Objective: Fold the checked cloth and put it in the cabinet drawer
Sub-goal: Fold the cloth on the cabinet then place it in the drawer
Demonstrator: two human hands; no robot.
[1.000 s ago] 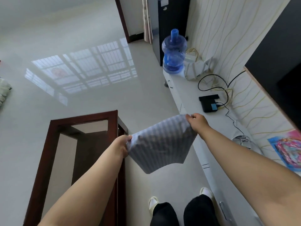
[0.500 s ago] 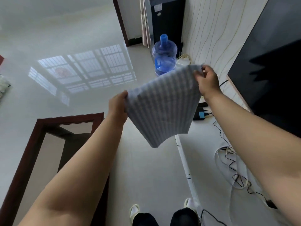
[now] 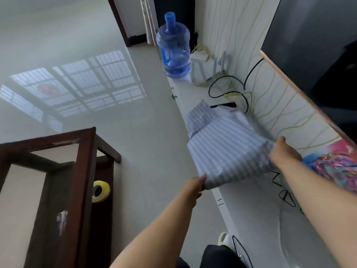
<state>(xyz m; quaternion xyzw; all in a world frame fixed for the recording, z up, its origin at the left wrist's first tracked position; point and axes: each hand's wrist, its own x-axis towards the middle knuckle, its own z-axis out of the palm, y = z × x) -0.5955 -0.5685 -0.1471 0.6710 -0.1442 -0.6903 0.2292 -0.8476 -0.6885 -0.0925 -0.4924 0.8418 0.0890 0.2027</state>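
Checked cloth (image 3: 228, 149): spread over white cabinet top (image 3: 257, 207), far part blurred. Near corner pinched by left hand (image 3: 194, 185); right edge gripped by right hand (image 3: 284, 154). Cloth stretched between both grips.

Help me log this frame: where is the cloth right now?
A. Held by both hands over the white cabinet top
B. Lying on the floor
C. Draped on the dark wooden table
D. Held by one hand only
A: the left hand and right hand each grip a corner of the cloth, spread over the cabinet top.
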